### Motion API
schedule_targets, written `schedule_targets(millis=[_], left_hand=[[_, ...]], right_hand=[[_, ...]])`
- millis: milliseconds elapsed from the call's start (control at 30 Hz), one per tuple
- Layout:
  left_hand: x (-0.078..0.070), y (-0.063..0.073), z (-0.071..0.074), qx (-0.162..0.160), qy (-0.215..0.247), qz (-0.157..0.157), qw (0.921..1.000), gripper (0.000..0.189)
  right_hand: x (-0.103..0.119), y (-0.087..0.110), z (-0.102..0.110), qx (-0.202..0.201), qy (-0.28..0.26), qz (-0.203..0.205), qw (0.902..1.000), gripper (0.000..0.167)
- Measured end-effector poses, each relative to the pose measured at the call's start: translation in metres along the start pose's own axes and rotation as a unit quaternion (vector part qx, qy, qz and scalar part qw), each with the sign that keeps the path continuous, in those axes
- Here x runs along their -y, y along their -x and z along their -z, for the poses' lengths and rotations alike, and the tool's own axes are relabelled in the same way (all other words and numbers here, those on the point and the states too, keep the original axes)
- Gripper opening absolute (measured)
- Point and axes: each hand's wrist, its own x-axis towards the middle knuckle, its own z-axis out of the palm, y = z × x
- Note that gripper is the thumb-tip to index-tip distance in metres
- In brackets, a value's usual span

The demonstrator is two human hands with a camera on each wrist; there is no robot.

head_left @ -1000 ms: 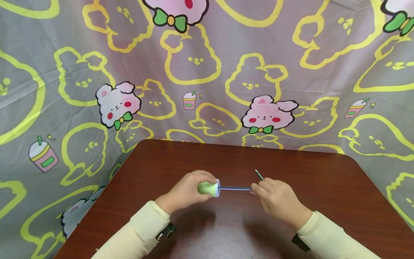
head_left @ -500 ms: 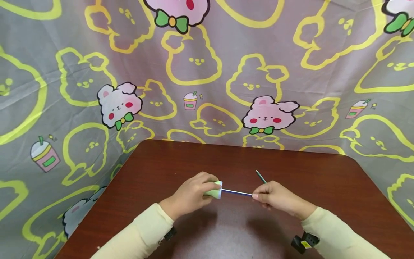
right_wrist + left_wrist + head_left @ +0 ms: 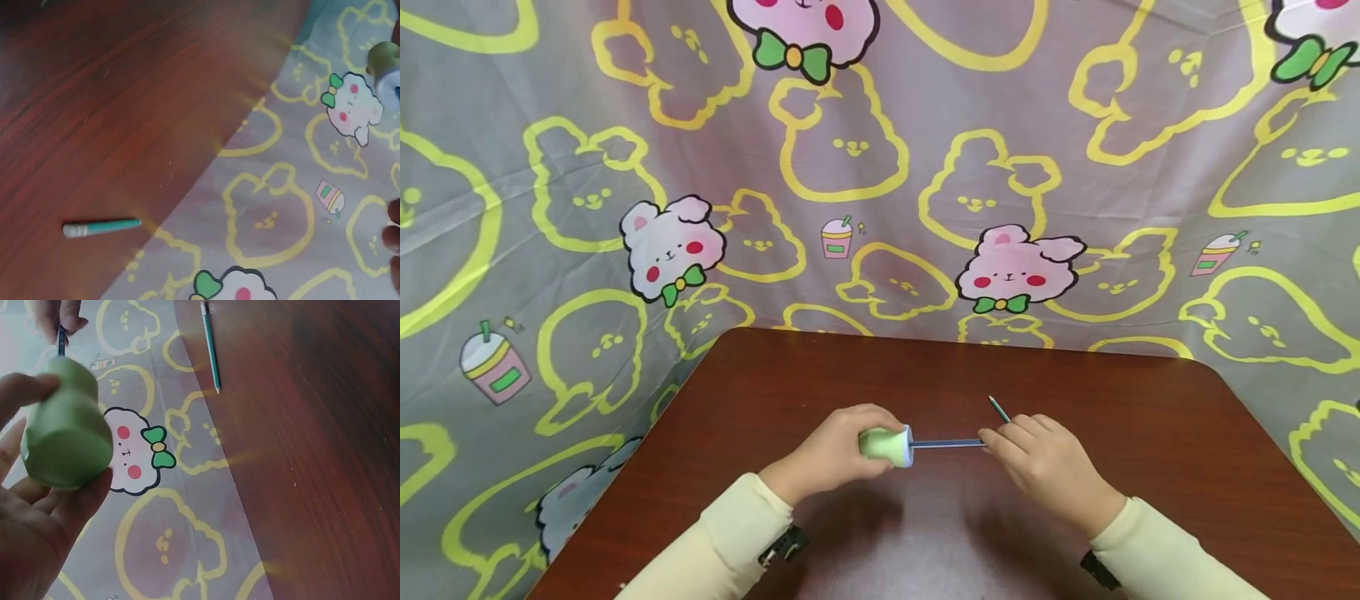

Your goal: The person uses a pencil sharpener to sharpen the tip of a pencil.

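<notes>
My left hand (image 3: 831, 450) grips a green pencil sharpener (image 3: 883, 446) with a waisted body and a white end facing right. A dark blue pencil (image 3: 947, 443) runs level out of that white end. The fingers of my right hand (image 3: 1048, 462) pinch the pencil's outer end, back of the hand upward. Both hands are above the table. In the left wrist view the sharpener (image 3: 69, 431) sits between thumb and fingers, its rounded base toward the camera. The right wrist view catches only part of the sharpener (image 3: 382, 61) and a few fingertips (image 3: 392, 234) at its edge.
A green pencil (image 3: 212, 353) with a whitish eraser end lies on the brown wooden table (image 3: 820, 367), beyond my right hand and partly hidden by it in the head view. A grey curtain (image 3: 880, 167) with cartoon rabbits hangs behind the table and along its sides.
Half a second ago my right hand was turned thumb-up on the pencil. It has rolled back to knuckles-up. The sharpener has turned slightly, and the pencil has stayed in it.
</notes>
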Motion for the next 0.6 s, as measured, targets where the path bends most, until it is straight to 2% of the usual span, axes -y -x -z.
schedule_targets(millis=[100, 200, 333, 367, 400, 433, 467, 500, 533, 567, 600], left_hand=[[0.002, 0.0, 0.001, 0.015, 0.04, 0.019, 0.9989, 0.036], [0.003, 0.001, 0.001, 0.018, 0.043, 0.017, 0.9988, 0.036], [0.001, 0.001, 0.0, 0.011, -0.004, -0.008, 0.9999, 0.035], [0.001, 0.001, 0.0, 0.008, -0.023, -0.02, 0.9995, 0.035], [0.001, 0.001, -0.001, 0.003, -0.044, -0.037, 0.9983, 0.035], [0.0, 0.001, -0.002, -0.004, -0.069, -0.057, 0.996, 0.035], [0.0, 0.0, -0.003, -0.011, -0.093, -0.077, 0.9926, 0.035], [0.0, 0.0, -0.004, -0.02, -0.117, -0.096, 0.9883, 0.034], [0.0, -0.001, -0.004, -0.028, -0.135, -0.114, 0.9838, 0.034], [0.0, -0.001, -0.005, -0.036, -0.154, -0.13, 0.9789, 0.034], [0.001, -0.002, -0.006, -0.042, -0.167, -0.14, 0.9751, 0.034]], right_hand=[[0.002, -0.002, -0.001, -0.029, 0.011, 0.036, 0.9989, 0.03], [0.005, -0.002, -0.002, -0.025, 0.007, 0.034, 0.9991, 0.031], [0.009, -0.002, 0.001, 0.027, -0.027, -0.031, 0.9988, 0.04], [0.01, -0.002, 0.002, 0.05, -0.046, -0.058, 0.996, 0.035], [0.011, -0.002, 0.004, 0.077, -0.072, -0.091, 0.9902, 0.031], [0.011, -0.002, 0.006, 0.115, -0.115, -0.131, 0.978, 0.028], [0.01, -0.003, 0.008, 0.159, -0.174, -0.177, 0.9556, 0.024], [0.01, -0.004, 0.009, 0.202, -0.243, -0.232, 0.9198, 0.02], [0.009, -0.006, 0.011, 0.237, -0.31, -0.294, 0.8728, 0.017], [0.007, -0.007, 0.012, 0.262, -0.365, -0.353, 0.8209, 0.014], [0.006, -0.009, 0.013, 0.282, -0.401, -0.401, 0.7738, 0.017]])
